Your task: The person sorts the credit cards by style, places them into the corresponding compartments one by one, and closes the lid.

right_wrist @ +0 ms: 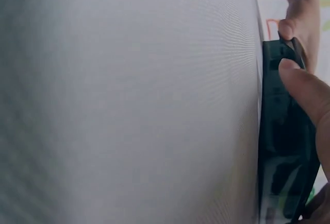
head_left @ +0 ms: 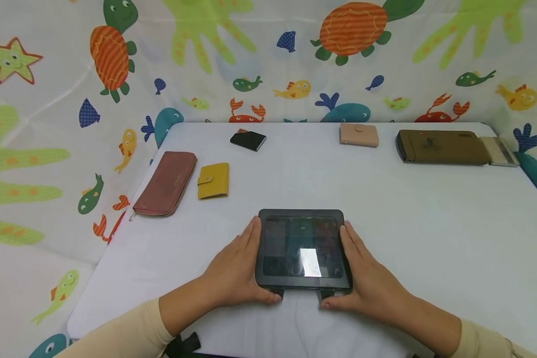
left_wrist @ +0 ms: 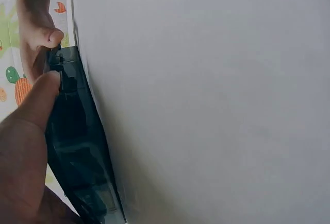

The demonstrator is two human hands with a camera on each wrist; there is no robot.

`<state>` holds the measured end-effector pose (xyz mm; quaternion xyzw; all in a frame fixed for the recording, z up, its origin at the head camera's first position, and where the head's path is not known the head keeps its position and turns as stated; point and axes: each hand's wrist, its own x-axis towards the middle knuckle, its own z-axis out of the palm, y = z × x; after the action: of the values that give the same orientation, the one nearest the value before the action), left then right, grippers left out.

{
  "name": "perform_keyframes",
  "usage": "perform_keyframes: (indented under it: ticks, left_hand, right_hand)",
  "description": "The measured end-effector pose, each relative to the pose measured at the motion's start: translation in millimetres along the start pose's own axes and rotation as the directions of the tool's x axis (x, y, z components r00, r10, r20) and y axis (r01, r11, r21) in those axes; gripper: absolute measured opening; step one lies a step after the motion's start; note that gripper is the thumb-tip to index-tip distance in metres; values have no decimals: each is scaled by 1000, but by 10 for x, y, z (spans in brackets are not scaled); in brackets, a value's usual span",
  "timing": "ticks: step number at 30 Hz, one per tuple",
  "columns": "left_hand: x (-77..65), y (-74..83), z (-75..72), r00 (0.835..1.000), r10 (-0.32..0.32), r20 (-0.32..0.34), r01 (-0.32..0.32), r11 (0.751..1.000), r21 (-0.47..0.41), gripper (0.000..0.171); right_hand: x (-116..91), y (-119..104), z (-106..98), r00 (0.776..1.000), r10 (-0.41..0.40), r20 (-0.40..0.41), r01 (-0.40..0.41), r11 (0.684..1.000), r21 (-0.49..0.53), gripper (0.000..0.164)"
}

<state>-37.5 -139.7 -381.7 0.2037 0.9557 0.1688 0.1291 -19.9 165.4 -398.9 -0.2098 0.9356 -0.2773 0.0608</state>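
Note:
A black tablet-like device (head_left: 304, 248) with a glossy, reflective screen is at the middle of the white table, near the person. My left hand (head_left: 230, 271) holds its left side, fingers along the edge and thumb at a small black foot (head_left: 277, 293) on the near edge. On the opposite side, my right hand (head_left: 371, 281) grips it the same way, thumb by the other foot (head_left: 327, 294). Both wrist views show the device's dark near edge (left_wrist: 77, 141) (right_wrist: 283, 147) with the thumbs against it. Its underside is hidden.
A brown zip wallet (head_left: 166, 184) and a yellow snap wallet (head_left: 214, 180) lie at left. Farther back are a small black card holder (head_left: 248, 140), a pink-beige wallet (head_left: 359, 134) and an olive long wallet (head_left: 443, 147) against a light flat item (head_left: 501, 151). A sea-animal curtain (head_left: 259, 44) hangs behind.

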Motion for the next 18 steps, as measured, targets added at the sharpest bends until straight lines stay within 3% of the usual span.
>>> perform_keyframes:
  ticks: [10, 18]
  left_hand:
    - [9, -23, 71, 997, 26, -75, -30, 998, -55, 154]
    - [17, -41, 128, 994, 47, -99, -50, 998, -25, 151]
  right_hand:
    - [32, 50, 43, 994, -75, -84, 69, 995, -76, 147]
    - [39, 53, 103, 987, -105, -121, 99, 993, -57, 143]
